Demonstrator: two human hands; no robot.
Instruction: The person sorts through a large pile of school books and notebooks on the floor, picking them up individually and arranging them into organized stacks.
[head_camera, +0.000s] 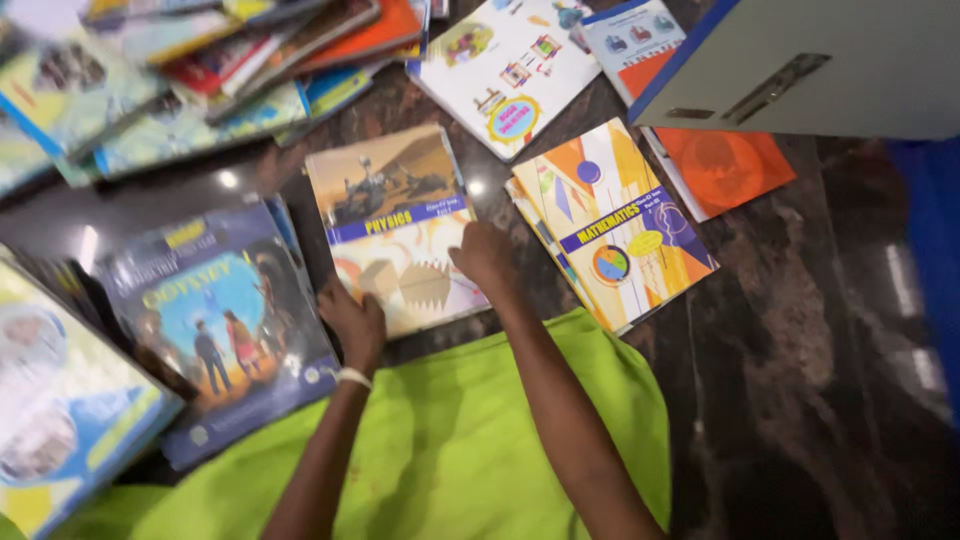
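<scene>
Two hands rest on one book, and how that book lies against them is what counts here. Nearest the camera is a bright green cloth (440, 440) spread across the lap, with both forearms reaching forward over it. The left hand (352, 322), a pale band at its wrist, sits at the book's near left corner, fingers curled at the edge; whether it grips the cover or only presses on it, I cannot tell. The right hand (483, 255) lies further forward and to the right, knuckles up, resting on the lower right part of the cover, its fingers hidden beneath the hand. The hands are apart, one at each side of the near end.

The book, a science textbook (392, 225) with a rover picture on top and a blue band across the middle, lies flat on the dark stone floor (800, 330) straight ahead of the hands. Its long axis runs away from the person, tilted slightly leftward at the far end. The left hand is nearer to its near edge; the right reaches deeper over it.

Just right of it lies a maths textbook (612, 222), angled the other way, close beside but apart. To the left a blue storybook (225, 320) overlaps other books. Beyond, more books fan out, and a grey folder (820, 70) covers the far right.
</scene>
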